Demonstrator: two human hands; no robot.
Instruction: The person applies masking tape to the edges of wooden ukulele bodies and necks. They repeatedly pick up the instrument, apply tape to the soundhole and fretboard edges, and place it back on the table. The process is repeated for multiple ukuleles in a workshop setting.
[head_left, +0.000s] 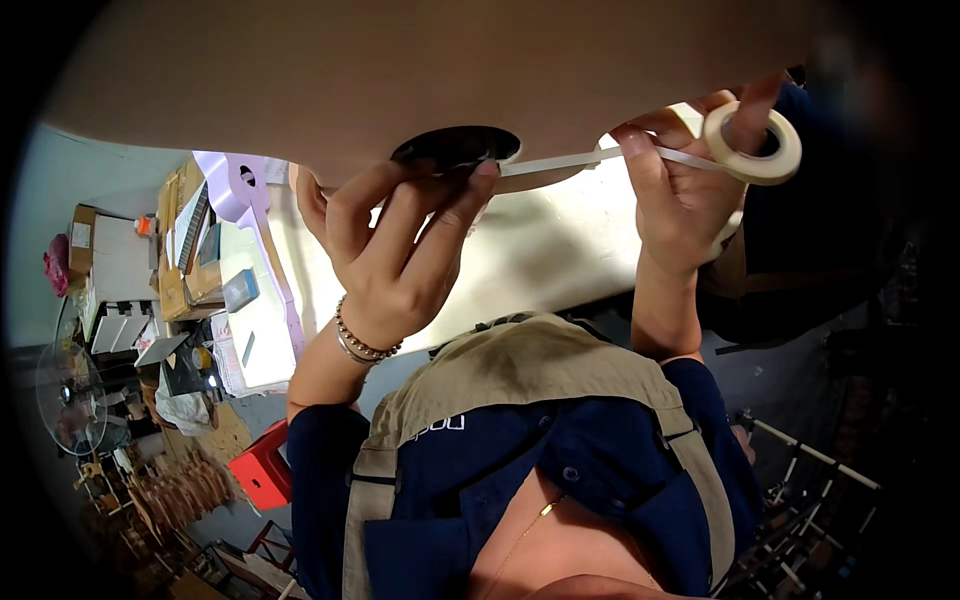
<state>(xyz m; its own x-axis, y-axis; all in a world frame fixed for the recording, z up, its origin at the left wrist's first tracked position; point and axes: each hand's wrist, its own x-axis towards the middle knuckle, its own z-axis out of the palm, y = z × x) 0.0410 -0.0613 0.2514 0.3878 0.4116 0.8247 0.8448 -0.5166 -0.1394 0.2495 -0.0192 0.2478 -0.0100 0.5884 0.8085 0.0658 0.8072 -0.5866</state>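
Note:
A large pale, smooth instrument body (450, 60), apparently a guitar's, fills the top of the view. Near its lower edge is a dark round sound hole (445, 145). My left hand (400, 240) is closed at the hole's rim, its fingertips pinching the end of a narrow white tape strip (565, 161). The strip runs taut to the right, along the body's edge, to a roll of masking tape (780, 170). My right hand (675, 205) is closed on the roll, one finger through its core and the thumb against the strip.
Beneath the body is a brightly lit white table (540, 260). A lilac ukulele-like instrument (240, 195) and a blue-grey block (240, 290) lie on its left. Further left are cardboard boxes (180, 215), a fan (70, 397) and a red box (262, 467). Metal racks (820, 455) stand at lower right.

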